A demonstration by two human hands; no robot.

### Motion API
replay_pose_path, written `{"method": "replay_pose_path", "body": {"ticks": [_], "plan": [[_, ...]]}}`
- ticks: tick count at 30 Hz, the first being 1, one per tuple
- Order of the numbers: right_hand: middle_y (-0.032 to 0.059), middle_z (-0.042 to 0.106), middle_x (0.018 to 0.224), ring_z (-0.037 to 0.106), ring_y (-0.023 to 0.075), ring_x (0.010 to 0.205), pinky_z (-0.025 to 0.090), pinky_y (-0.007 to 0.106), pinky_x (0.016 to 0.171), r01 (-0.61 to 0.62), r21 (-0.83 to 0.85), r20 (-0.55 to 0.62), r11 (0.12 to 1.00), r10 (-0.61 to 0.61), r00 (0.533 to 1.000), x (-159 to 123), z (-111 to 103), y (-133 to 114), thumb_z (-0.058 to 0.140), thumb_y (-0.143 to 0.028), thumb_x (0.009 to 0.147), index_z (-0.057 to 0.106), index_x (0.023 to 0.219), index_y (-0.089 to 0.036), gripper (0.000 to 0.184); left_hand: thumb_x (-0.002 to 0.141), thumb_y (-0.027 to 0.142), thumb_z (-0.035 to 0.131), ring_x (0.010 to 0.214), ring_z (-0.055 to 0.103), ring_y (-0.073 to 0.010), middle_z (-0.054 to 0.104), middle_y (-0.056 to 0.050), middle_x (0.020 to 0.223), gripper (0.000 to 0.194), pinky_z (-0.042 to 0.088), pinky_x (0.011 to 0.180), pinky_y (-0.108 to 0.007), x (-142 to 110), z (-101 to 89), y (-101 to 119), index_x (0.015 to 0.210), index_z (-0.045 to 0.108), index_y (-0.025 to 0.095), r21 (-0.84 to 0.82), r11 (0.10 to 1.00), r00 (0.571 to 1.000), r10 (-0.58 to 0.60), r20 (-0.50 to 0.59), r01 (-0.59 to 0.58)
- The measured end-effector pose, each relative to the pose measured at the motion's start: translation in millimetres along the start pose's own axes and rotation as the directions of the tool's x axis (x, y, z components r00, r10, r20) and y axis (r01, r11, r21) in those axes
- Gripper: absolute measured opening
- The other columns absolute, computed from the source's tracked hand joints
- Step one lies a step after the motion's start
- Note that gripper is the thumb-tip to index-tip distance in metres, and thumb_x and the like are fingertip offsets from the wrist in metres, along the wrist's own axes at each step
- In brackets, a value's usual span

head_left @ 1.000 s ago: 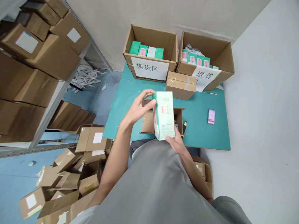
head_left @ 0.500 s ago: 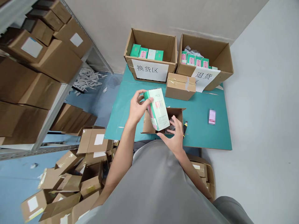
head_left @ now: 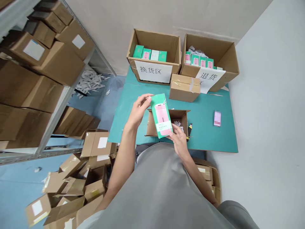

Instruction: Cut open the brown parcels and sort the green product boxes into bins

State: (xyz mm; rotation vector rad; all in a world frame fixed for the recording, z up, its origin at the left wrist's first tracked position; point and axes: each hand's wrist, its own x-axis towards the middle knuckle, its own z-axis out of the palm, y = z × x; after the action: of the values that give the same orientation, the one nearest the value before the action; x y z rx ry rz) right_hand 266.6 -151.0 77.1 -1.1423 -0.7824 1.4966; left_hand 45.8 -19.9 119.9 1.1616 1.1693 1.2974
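Between my hands is a green product box (head_left: 161, 115) with a pink bottle-like picture on the side facing up. My left hand (head_left: 140, 109) grips its upper left corner, thumb on the near edge. The lower right end rests in my right hand (head_left: 178, 140), thumb on the front and fingers behind. Under the product box stands an open cardboard carton (head_left: 183, 117) with crumpled paper (head_left: 178, 123) inside; the product box hides part of it. A black and yellow utility knife (head_left: 189, 130) lies just right of the carton.
Two large cardboard boxes with paper signs, a left one (head_left: 154, 34) and a right one (head_left: 227, 57), hold several green boxes at the table's back. A closed carton (head_left: 184, 92) stands before them. A blurred pink item (head_left: 217, 118) lies rightward. Shelves and piled cartons (head_left: 95, 144) are left.
The product box has turned from its white printed side to its green and pink side. My right hand let go of it, then took hold of its lower end again.
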Motion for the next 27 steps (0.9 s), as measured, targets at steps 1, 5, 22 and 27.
{"method": "replay_pose_path", "body": {"ticks": [1,5,22,27], "plan": [[0.0073,0.083,0.139,0.081,0.0263,0.119,0.073,0.039,0.095,-0.053,0.074,0.011,0.996,0.052,0.999,-0.7,0.2,-0.9,0.093,-0.05,0.089,0.08,0.136,-0.029,0.053,0.1,0.068,0.08,0.118,0.07,-0.0239,0.075,-0.008,0.126,0.042,0.06,0.095,-0.032,0.5,-0.9,-1.0,0.116,0.081,0.029,-0.024,1.0,1.0,-0.017,0.002,0.017],[0.0023,0.086,0.115,0.079,0.0197,0.097,0.072,0.032,0.084,-0.181,0.288,0.081,0.94,0.165,0.983,-1.7,0.2,-3.9,0.093,-0.045,0.086,0.083,0.117,-0.028,0.037,0.098,0.077,0.078,0.116,0.072,-0.0265,0.077,-0.009,0.122,0.053,0.06,0.089,-0.033,0.7,2.3,-7.4,0.115,0.079,0.027,-0.178,0.979,0.995,-0.095,0.02,0.097],[0.0133,0.07,0.155,0.078,0.0297,0.13,0.075,0.045,0.094,0.14,-0.283,-0.064,0.949,-0.165,0.984,-5.2,-3.0,-6.0,0.078,-0.064,0.103,0.064,0.155,-0.032,0.062,0.072,0.06,0.105,0.088,0.078,-0.0199,0.078,-0.003,0.104,0.069,0.062,0.066,-0.026,0.1,6.4,-16.9,0.121,0.067,0.03,-0.205,0.973,0.978,-0.138,-0.155,0.104],[0.0158,0.059,0.166,0.066,0.036,0.148,0.076,0.05,0.098,0.327,-0.641,0.031,0.694,-0.402,0.915,-8.3,2.8,2.1,0.091,-0.057,0.093,0.063,0.159,-0.033,0.076,0.073,0.06,0.104,0.092,0.08,-0.0209,0.079,-0.005,0.111,0.067,0.063,0.065,-0.024,-0.6,15.3,-15.2,0.12,0.067,0.03,-0.099,0.994,0.969,-0.076,-0.234,0.054]]}}
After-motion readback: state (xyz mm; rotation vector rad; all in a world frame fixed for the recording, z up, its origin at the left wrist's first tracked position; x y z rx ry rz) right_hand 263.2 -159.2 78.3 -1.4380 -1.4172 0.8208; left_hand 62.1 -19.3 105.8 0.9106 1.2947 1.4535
